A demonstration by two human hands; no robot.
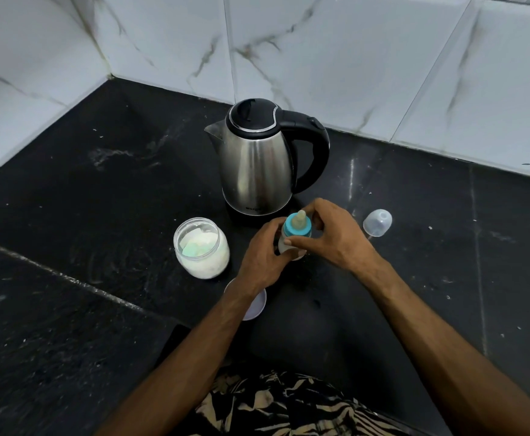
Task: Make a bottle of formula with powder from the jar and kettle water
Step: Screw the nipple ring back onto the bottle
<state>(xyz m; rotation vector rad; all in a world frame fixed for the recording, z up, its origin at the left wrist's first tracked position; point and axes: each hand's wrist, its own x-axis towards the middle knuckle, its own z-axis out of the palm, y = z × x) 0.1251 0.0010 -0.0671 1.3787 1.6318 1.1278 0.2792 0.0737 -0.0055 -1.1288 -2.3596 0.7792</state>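
Baby bottle (292,243) upright on the black tabletop (100,215) before the kettle (257,162), left hand (263,256) gripping its body, right hand (336,237) pinching the teal collar (296,229), open powder jar (201,247) to the left

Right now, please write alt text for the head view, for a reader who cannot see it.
Both hands, left and right, grip a baby bottle with a blue collar on a black counter. A steel kettle stands behind; an open powder jar at left, a clear cap at right.

Bare forearms (440,338), no sleeves, watch or rings in sight. Below them, a garment (276,404) in black with a tan leaf-like print.
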